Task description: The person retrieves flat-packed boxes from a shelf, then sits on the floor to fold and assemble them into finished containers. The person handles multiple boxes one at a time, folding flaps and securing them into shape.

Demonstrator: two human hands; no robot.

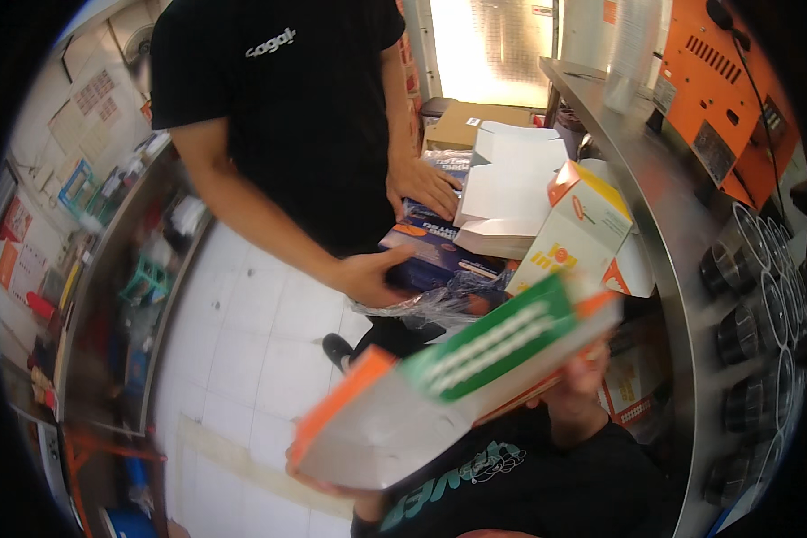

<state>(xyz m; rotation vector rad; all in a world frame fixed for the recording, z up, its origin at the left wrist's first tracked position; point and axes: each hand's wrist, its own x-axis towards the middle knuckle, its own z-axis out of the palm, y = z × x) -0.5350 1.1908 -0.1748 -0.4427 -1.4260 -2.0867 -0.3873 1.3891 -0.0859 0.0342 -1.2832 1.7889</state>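
Observation:
Between my two hands is a cardboard carton (381,439), opened out and tilted, blurred by motion. Its inside is grey-white, with orange ends and a green printed panel. My left hand (325,484) grips its lower left end, most of the fingers hidden underneath. Around the right end closes my right hand (583,387), partly behind the card. Just beyond stands a white, yellow and orange carton (572,229) beside white open cartons (516,184). A co-worker's hands (372,278) rest on dark blue boxes (426,255) with crumpled clear plastic wrap (448,305) around them.
The co-worker in a black T-shirt (278,117) stands opposite. A steel counter (641,197) runs along the right, with black cups (744,332) and an orange machine (722,99). Cluttered shelves (108,269) line the left above a white tiled floor (233,332). A brown box (471,121) sits at the back.

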